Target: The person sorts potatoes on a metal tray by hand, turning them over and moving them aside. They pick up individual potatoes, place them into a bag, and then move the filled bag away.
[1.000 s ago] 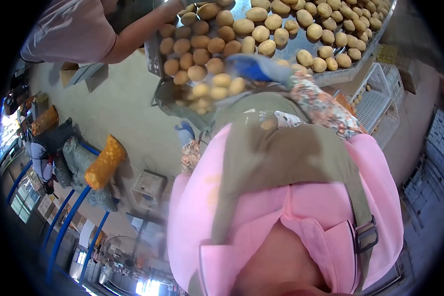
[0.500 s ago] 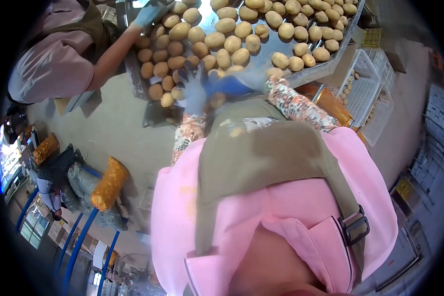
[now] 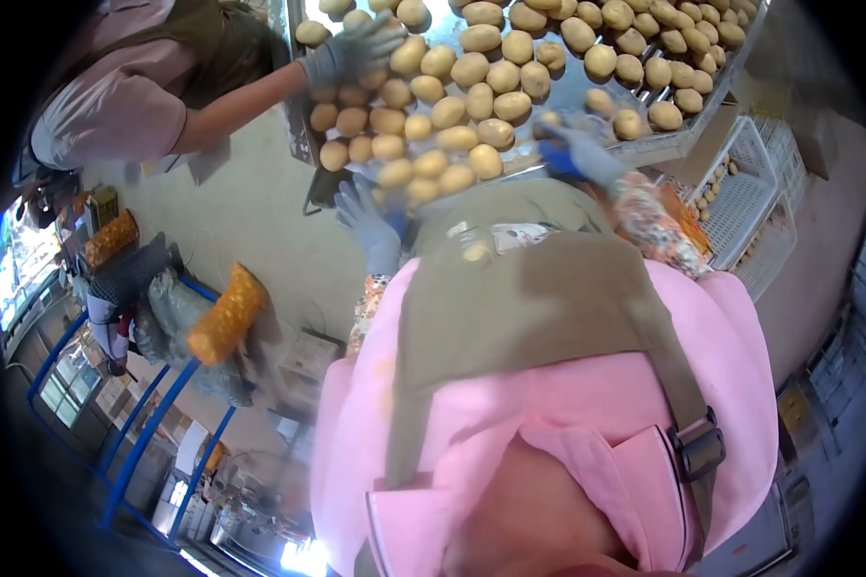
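Observation:
Many potatoes (image 3: 449, 112) lie spread over a metal sorting table (image 3: 563, 91). At the table's near left corner is my left hand (image 3: 370, 229), in a pale grey glove, fingers extended and apart. It is beside the nearest potatoes, which are slightly blurred. My right hand (image 3: 592, 154), also gloved, reaches over the near edge to the right, by a few loose potatoes (image 3: 628, 124). Motion smears its fingers, with blue showing on the palm side, so whether it holds anything cannot be made out.
A co-worker's gloved hand (image 3: 354, 50) reaches over potatoes at the table's left side. White plastic crates (image 3: 741, 192), some with potatoes, stand at right. An orange mesh sack (image 3: 227, 315) lies near blue rails (image 3: 149, 442) at left.
My hands have moved apart: the right went rightward along the near edge, while the left came back slightly. The nearest potatoes have shifted. The co-worker's hand moved further over the table.

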A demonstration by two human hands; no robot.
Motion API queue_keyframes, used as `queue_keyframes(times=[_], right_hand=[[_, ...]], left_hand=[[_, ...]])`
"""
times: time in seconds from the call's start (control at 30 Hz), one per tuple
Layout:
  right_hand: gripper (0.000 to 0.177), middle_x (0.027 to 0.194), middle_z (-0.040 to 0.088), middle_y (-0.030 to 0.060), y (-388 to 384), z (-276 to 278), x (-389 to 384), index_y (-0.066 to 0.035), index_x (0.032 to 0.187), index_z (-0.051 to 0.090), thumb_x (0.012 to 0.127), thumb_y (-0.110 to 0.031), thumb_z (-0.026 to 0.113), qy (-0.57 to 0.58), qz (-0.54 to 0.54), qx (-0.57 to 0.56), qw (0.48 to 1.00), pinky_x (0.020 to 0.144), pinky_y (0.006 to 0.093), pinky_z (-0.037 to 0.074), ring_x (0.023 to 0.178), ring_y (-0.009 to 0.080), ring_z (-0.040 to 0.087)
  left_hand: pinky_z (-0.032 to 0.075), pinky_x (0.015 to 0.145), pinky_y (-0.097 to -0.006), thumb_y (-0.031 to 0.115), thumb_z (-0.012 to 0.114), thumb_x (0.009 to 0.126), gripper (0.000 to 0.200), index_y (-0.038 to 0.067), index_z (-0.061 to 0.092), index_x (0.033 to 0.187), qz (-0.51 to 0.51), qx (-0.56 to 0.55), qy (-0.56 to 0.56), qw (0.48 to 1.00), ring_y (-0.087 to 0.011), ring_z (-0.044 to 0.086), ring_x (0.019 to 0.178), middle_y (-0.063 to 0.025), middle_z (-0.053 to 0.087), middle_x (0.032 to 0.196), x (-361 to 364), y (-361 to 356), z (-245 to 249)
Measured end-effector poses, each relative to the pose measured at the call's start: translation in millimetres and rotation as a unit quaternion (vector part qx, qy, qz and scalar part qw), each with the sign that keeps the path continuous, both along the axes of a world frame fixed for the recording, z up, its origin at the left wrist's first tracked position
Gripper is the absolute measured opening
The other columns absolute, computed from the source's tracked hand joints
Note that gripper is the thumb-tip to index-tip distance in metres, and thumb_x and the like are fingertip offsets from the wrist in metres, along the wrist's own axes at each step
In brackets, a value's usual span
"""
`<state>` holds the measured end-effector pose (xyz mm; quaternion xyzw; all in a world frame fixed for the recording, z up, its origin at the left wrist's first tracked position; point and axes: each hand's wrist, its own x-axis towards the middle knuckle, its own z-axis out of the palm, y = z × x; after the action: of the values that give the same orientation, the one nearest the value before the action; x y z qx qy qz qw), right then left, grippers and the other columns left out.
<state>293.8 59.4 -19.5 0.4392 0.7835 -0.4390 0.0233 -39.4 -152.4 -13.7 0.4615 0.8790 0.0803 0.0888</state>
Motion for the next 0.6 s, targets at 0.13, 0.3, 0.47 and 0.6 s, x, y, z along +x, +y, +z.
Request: queue_keyframes(times=[0.13, 0.3, 0.47, 0.6], right_hand=[[0.041, 0.107, 0.064, 0.0152, -27.1, 20.6, -116.7, -0.015, 0.13, 0.055, 0.095, -0.035, 0.051, 0.122, -0.068, -0.37, 0.918, 0.087, 0.0347, 0.046, 0.097, 0.0287, 0.062], [0.039, 0.116, 0.062, 0.0134, -2.8, 84.4, -128.9, -0.012, 0.128, 0.055, 0.094, -0.03, 0.053, 0.215, 0.035, -0.186, 0.958, 0.089, 0.0361, 0.047, 0.104, 0.0274, 0.06], [0.047, 0.142, 0.045, 0.0135, 26.8, 17.3, -11.5, -0.014, 0.131, 0.053, 0.085, -0.02, 0.06, 0.041, 0.129, 0.159, 0.978, 0.105, 0.0453, 0.036, 0.129, 0.0301, 0.044], [0.045, 0.131, 0.056, 0.0112, 65.9, 87.5, 4.8, -0.012, 0.132, 0.052, 0.087, -0.017, 0.06, -0.095, -0.043, -0.022, 0.994, 0.099, 0.0369, 0.042, 0.116, 0.0266, 0.054]], left_hand=[[0.023, 0.107, -0.0595, 0.042, 0.059, 0.087, 0.069, 0.016, 0.035, 0.146, -0.067, 0.069, 0.003, 0.995, -0.0449, 0.026, 0.136, -0.0233, 0.027, 0.15, 12.9, 63.2, 5.6], [0.021, 0.108, -0.0592, 0.046, 0.059, 0.086, 0.067, 0.024, 0.037, 0.146, -0.129, -0.015, -0.175, 0.976, -0.0413, 0.02, 0.14, -0.0204, 0.024, 0.152, 44.5, 82.3, 19.6], [0.016, 0.111, -0.0569, 0.05, 0.057, 0.087, 0.072, 0.028, 0.03, 0.149, -0.129, -0.067, -0.111, 0.983, -0.0414, 0.016, 0.141, -0.0156, 0.018, 0.156, 34.0, 32.8, 9.2], [0.018, 0.112, -0.0544, 0.043, 0.057, 0.088, 0.071, 0.019, 0.03, 0.149, -0.08, -0.084, -0.043, 0.992, -0.0431, 0.018, 0.14, -0.0181, 0.022, 0.154, 12.9, -5.1, -9.9]])
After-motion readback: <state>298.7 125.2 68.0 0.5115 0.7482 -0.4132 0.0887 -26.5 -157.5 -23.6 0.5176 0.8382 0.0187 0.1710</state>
